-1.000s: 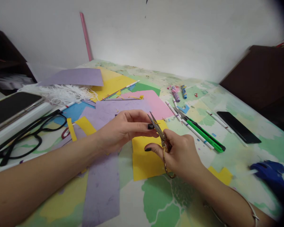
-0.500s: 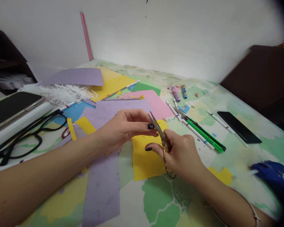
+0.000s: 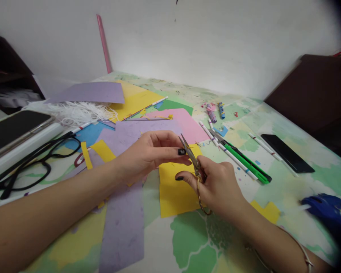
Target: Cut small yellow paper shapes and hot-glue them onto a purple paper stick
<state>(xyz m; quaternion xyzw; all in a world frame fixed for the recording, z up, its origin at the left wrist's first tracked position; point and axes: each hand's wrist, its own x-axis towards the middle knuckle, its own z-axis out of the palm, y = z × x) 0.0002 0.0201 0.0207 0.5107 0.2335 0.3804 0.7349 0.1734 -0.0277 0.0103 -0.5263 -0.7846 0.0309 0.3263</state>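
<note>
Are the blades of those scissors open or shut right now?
Slightly open: the scissors in the right hand show two separate blade tips with a narrow gap between them, beside the left hand.

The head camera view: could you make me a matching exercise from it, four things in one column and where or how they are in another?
1. gold-handled metal scissors
2. long green utility knife
3. thin white string
4. long pink tube

A. tangled in a heap
B. by the white wall
C. in the right hand
D. alongside a white banded stick

Pairs: 1-C, 2-D, 3-A, 4-B
</note>
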